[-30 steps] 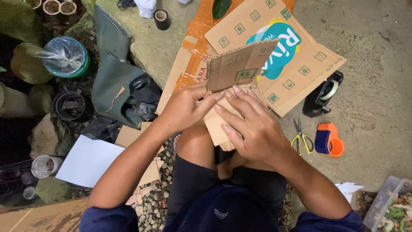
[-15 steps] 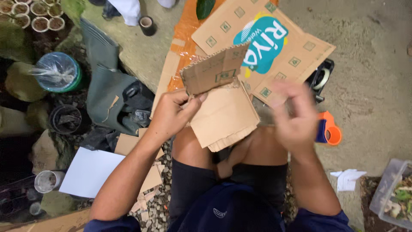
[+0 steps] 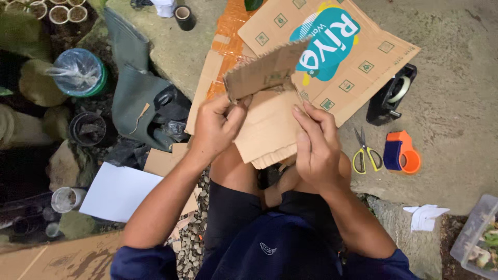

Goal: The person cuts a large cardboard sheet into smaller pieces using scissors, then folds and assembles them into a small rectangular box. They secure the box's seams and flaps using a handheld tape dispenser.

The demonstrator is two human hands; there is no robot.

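Right hand is back on the brown corrugated cardboard piece; half a second ago it was off to the side, blurred and clear of the board. Left hand hasn't shifted, same pinch at the fold.

Grip state: left fingers closed on the cardboard's left edge, thumb on top, right where the upper flap bends up. Right fingers lie together, pressed flat on the right side of the lower panel; whether the thumb is under the board, cannot tell.

Cardboard location: over the person's knees, lower panel roughly flat, upper flap tilted upward and overlapping the large flattened printed carton lying on the concrete behind it.

Nearby on the concrete, right side: yellow-handled scissors, just beside them an orange and blue tape dispenser, a black tape dispenser further up. Left side: white paper sheet, dark green rubber boot, plastic-covered green bucket.
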